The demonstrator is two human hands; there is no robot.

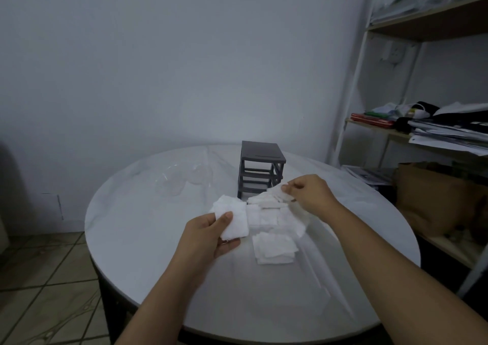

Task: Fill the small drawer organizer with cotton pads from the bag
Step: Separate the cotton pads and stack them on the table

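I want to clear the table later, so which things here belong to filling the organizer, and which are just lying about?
Job: organizer; pads on the table; stack in left hand; right hand pinching pads; clear plastic, probably.
Lying about: shelf; papers; brown bag.

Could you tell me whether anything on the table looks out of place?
Yes: cotton pads lie scattered loose and askew on the table in front of the drawer organizer, whose upper slots look empty.
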